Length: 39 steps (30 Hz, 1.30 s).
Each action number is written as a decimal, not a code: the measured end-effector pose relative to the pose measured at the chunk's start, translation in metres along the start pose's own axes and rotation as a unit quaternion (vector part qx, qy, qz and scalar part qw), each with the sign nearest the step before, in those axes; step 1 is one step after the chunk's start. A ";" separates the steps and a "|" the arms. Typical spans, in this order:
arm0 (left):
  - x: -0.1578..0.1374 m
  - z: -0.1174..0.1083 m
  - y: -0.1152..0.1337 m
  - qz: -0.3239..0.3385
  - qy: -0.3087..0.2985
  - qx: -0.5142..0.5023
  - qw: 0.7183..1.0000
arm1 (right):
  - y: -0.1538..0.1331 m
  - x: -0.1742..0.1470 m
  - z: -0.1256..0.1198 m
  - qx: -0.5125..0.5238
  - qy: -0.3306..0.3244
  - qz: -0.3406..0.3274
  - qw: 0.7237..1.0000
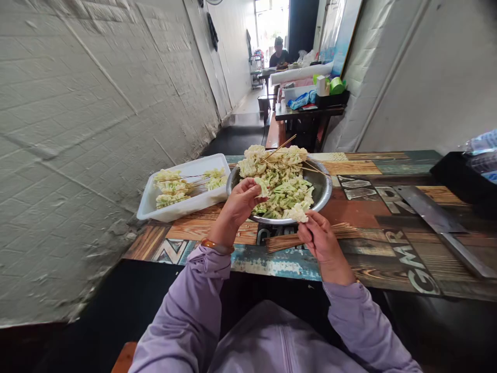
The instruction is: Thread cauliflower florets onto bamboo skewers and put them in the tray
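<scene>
- A metal bowl (324,196), heaped with cut cauliflower (285,194), stands on a table (349,207) of many-coloured planks with printed letters.
- The left hand (244,199), with an amber-coloured bracelet (217,246) at the wrist, is over the bowl's near left edge. Its thumb and fingers pinch a pale green piece (262,186).
- The right hand (321,238) is at the bowl's near right edge, thumb and fingertips gripping a white floret (298,213).
- Both arms wear lilac sleeves (190,305).
- Thin sticks (282,147) lie across the cauliflower at the back of the bowl, some reaching past its right rim.
- A white tray (194,208) is just left of the bowl, holding cauliflower on sticks (173,189).
- A bundle of bare skewers (345,231) lies in front of the bowl and to its right, partly hidden behind the right hand.
- A cleaver (443,226) lies well to the right of the bowl; beyond it is a black box (450,178) beside clear plastic bottles (483,142).
- Far behind the bowl, a person (279,57) sits past a cluttered second table (306,111).
</scene>
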<state>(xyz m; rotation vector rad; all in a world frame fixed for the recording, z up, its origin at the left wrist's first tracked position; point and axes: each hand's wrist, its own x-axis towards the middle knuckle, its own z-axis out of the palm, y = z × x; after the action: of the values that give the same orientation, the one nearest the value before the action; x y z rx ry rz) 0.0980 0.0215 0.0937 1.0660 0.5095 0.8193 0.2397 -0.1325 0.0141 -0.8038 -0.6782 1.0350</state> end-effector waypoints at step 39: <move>-0.022 -0.049 0.021 0.096 0.048 -0.038 0.993 | -0.004 0.013 0.105 -0.255 -0.045 -0.018 0.966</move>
<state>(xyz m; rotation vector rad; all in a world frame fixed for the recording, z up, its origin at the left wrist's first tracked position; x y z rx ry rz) 0.0421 0.0362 0.0922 1.0182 0.4579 1.0562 0.1618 -0.0949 0.0762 -1.1874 -1.0575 0.8752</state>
